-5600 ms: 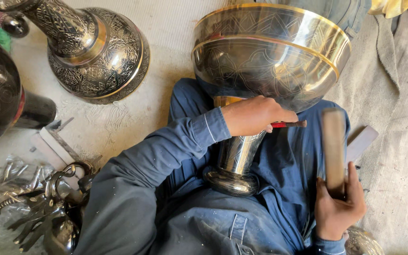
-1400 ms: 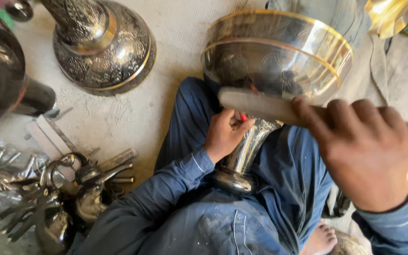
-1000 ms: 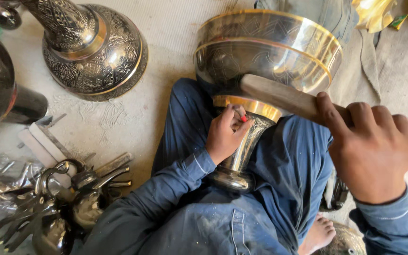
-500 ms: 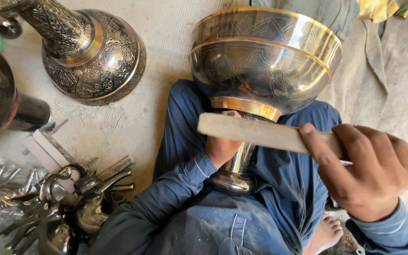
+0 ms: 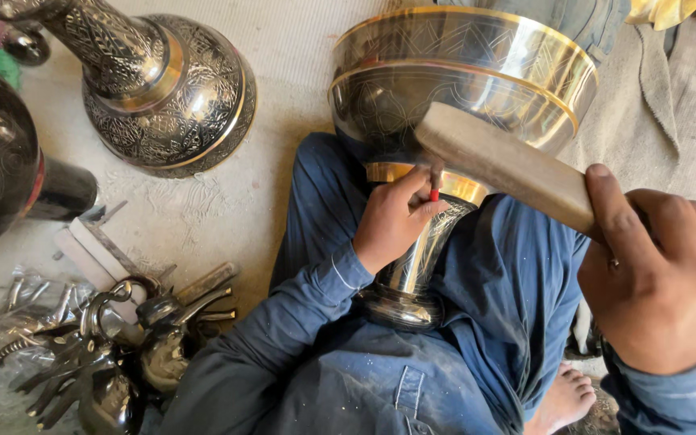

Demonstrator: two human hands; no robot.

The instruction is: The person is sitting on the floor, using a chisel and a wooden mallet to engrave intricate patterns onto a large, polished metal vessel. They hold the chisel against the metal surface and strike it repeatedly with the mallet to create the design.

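There, with the engraved silver-and-gold metal goblet (image 5: 445, 121) lying across our lap, our left hand (image 5: 392, 221) pinched a red-tipped slender chisel (image 5: 434, 193) upright at its neck while our right hand (image 5: 658, 274), fingers wrapped tight, held the pale wooden mallet block (image 5: 505, 165) angled just above it.

We have only one view, from a camera on the person's head. It looks steeply down onto the lap and the floor, and it is close: the right hand (image 5: 658, 274) at 4 o'clock fills much of that corner, and the left hand (image 5: 392, 217) sits near the centre. The engraved metal goblet (image 5: 461, 80) reaches to 12 o'clock, a second engraved vessel (image 5: 163, 89) lies at 10 o'clock, and a pile of metal tools (image 5: 98, 354) lies at 8 o'clock.
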